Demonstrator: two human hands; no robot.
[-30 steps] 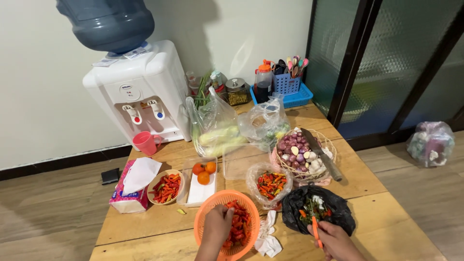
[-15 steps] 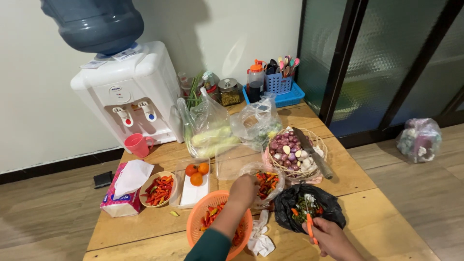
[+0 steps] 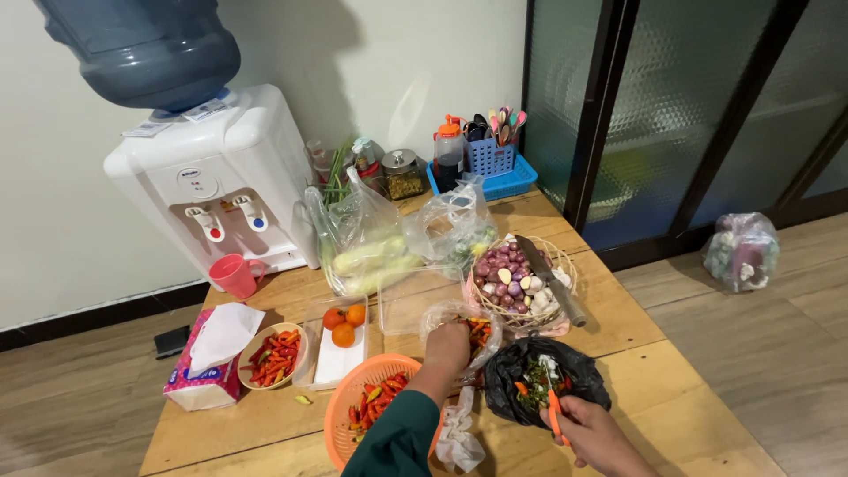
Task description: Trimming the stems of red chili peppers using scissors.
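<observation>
My left hand [image 3: 448,346] reaches into a clear plastic bag of red and orange chillies [image 3: 478,329], fingers closed among them; whether it grips one is hidden. Just below it stands an orange colander [image 3: 349,413] holding cut chillies. My right hand [image 3: 594,435] holds orange-handled scissors [image 3: 554,415] over a black plastic bag [image 3: 583,382] of chilli stems and scraps. A crumpled white tissue [image 3: 459,435] lies between the colander and the black bag.
A wicker basket [image 3: 567,276] of shallots and garlic carries a large knife [image 3: 550,280]. Further left are a tray with three tomatoes [image 3: 343,324], a bowl of chillies [image 3: 273,357], a tissue pack [image 3: 205,382], a pink cup [image 3: 233,275] and a water dispenser [image 3: 216,181].
My left hand left the orange colander and moved up into the clear bag of chillies. The right hand with the scissors stayed over the black bag. The view shifted right.
</observation>
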